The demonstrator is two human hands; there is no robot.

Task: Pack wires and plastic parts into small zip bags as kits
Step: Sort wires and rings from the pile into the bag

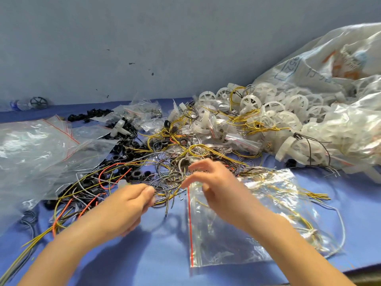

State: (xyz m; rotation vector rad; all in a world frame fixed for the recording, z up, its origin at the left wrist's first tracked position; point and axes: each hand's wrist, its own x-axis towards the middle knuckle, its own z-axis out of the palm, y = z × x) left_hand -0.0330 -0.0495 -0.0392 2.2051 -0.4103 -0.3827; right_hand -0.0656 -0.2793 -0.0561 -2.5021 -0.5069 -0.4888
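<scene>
The table cover (165,254) is plain blue, and the wall (144,38) is grey-blue with dark specks. The wires (165,182) are yellow, orange-red, grey and black. The rings (137,174) are black, the wheels (266,90) translucent white. The clear zip bag (237,234) bears 1 red stripe. The white sack (309,65) has blue and orange print.

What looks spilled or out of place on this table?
White wheels spill from the big sack at the right onto the table, and the wires lie in one tangle with black rings mixed in. Nothing looks broken.
</scene>
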